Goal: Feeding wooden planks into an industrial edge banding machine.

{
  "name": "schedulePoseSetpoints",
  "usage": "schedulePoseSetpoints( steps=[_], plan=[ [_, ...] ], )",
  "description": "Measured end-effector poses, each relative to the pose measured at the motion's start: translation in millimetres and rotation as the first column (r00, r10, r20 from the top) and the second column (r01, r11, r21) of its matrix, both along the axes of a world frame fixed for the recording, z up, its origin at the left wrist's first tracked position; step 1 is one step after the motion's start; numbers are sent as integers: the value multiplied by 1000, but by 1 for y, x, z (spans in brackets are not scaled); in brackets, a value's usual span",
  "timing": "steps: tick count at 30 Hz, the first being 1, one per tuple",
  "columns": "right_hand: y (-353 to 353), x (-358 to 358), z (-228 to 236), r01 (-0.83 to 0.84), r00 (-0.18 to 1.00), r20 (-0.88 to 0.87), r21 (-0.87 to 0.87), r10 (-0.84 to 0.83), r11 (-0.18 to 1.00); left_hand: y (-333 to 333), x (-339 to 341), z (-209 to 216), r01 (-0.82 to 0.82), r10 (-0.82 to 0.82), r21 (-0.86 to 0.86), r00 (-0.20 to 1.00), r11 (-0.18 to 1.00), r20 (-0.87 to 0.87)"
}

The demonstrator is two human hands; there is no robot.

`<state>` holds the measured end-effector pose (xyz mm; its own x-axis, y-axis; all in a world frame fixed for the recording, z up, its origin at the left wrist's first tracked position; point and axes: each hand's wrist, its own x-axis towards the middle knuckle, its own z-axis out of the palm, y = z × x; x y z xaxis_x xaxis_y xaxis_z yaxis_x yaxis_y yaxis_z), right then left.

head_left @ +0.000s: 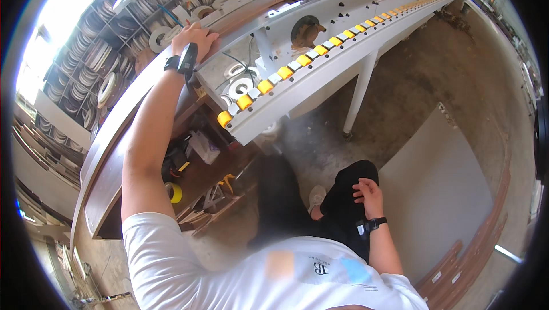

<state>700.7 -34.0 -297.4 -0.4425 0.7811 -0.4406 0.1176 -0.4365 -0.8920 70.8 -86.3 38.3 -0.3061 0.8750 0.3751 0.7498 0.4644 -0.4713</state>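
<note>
My first worry is the left hand (193, 40): it lies at the near end of the brown board (234, 17), on the machine, and if the board shifts under it, I judge the fingers could slip, because no second hand steadies the wood. Whether the machine is running I can't tell; were the hand to drift rightward and toward the body, the fingers might meet the yellow rollers (265, 86) along the beam (251, 128). A dark cable (243, 64) hangs just below and right of that hand, and I'd expect it to snag if the arm swept back low. The bulky wrist device (187, 59) could also knock the edge of the desk (114, 178) if the wrist dropped.

As for pose, I see the left arm stretched far forward, elbow nearly straight, palm down with fingers bent over the wood; whether they grip or merely rest, I can't tell. The right hand (369, 194) floats over the thigh, elbow bent, fingers loosely curled and slightly parted, holding nothing I can make out. Its watch (374, 223) sits behind it, and to its right a grey panel (440, 178) lies low, apart from the fingers.
</note>
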Motion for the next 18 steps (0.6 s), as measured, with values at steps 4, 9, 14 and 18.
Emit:
schedulePoseSetpoints(
  steps=[4, 9, 14, 18],
  plan=[
    [6, 3, -1, 24, 1000, 4, -13, -24, 1000, 9, 34, 11, -108, 97, 93, 989, 990, 116],
    [9, -1, 1, 2, 1000, 19, -24, -2, 1000, 10, 39, 14, -101, 91, 88, 989, 991, 117],
    [8, -2, 2, 20, 1000, -11, -44, -20, 999, 20, 36, 15, -98, 87, 95, 990, 991, 107],
    [6, -4, 8, 25, 999, -35, -59, -27, 998, 32, 35, 13, -151, 145, 51, 984, 987, 104]
  ],
)
